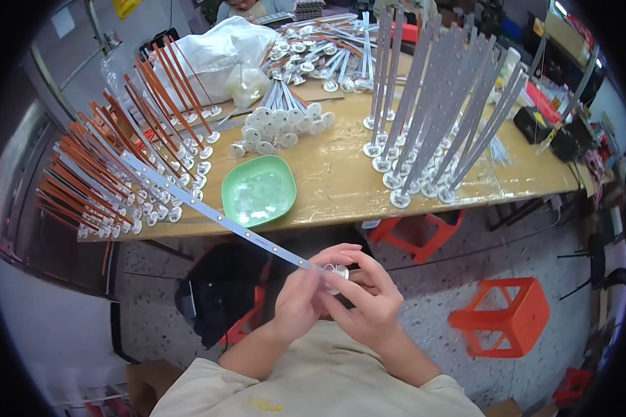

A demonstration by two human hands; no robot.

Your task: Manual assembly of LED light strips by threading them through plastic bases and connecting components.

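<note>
Both my hands meet in front of my chest around one end of a long pale LED strip. My left hand pinches the strip close to its end. My right hand has its fingers closed on a small round white base joined to that end, where a thin wire loop shows. Fingers partly cover the joint. From my hands the strip slants up and left over the table edge. Close to its middle stands a green bowl with clear pieces inside.
Upright orange-brown strips on round bases crowd the table's left; grey strips stand on the right. Bundled strips with white discs lie behind the bowl, near a white plastic bag. A red stool is at right. Someone sits beyond the table.
</note>
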